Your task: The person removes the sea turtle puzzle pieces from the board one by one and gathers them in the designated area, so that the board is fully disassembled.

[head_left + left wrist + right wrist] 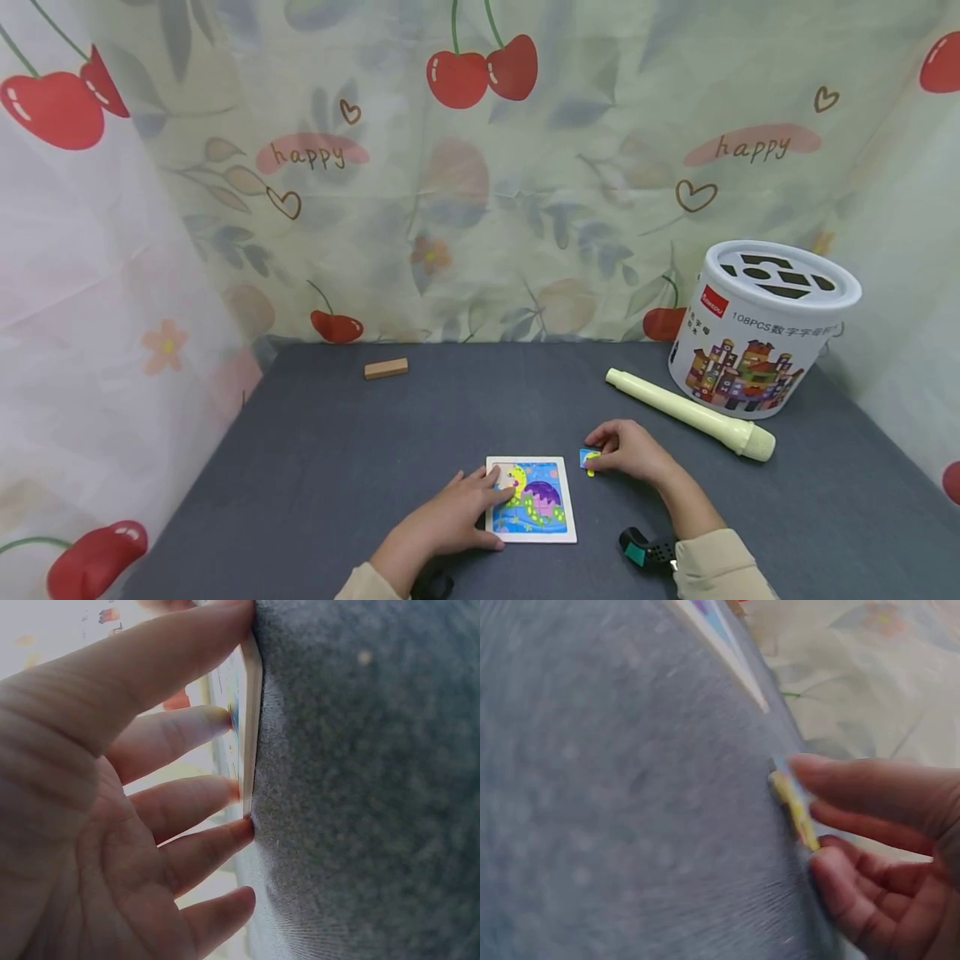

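A square jigsaw puzzle in a white frame (570, 517) lies flat at the front of the table, its picture showing a yellow creature with a purple shell. A pale patch shows at the picture's upper left, partly under the fingers. My left hand (457, 514) rests on the puzzle's left side with fingers spread; in the left wrist view its thumb (172, 656) touches the frame's edge. To the right of the frame, my right hand (633, 452) pinches a small blue and yellow puzzle piece (793, 806) between thumb and fingers, at or just above the tabletop.
A pale yellow toy microphone (690, 412) lies beyond the right hand, beside a white lidded bucket (757, 333). One small wooden block (386, 368) sits near the table's back edge. Beside the right forearm is a black strap with a teal-faced device (637, 550).
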`<state>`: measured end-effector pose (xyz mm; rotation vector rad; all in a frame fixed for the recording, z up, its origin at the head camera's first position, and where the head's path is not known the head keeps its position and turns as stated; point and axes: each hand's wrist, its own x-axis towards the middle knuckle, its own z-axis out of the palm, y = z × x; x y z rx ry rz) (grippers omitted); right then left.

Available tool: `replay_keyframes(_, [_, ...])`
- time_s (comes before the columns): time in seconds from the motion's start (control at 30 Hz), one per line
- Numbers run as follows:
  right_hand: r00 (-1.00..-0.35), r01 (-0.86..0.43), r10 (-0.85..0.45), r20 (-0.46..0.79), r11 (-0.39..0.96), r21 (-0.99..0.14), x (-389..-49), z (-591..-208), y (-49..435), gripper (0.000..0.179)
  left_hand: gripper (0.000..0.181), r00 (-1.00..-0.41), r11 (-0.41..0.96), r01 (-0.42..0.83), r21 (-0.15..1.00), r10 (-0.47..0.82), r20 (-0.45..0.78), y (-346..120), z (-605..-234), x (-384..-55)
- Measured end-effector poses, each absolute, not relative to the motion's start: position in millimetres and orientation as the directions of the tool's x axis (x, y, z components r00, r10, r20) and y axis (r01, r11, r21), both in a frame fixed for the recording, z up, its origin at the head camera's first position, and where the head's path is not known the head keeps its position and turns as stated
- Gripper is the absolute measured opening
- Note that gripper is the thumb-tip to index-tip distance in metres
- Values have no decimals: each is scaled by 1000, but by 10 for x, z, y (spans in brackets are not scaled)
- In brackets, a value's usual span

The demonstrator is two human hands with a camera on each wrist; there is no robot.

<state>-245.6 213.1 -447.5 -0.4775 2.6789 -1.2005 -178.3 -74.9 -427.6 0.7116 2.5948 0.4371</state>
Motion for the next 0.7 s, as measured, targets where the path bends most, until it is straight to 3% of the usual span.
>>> replay_keyframes(0.2, [-889,-324,-457,-11,647,-690,-2449,-4457,2129,34,65,-785,819,413,398,542,-300,-749,-4295,-1787])
replay_keyframes(0.7, [-921,-287,-390,5,670,-685,-2426,-4351,1982,42,61,-778,806,469,361,570,-262,-708,-4258,-1748])
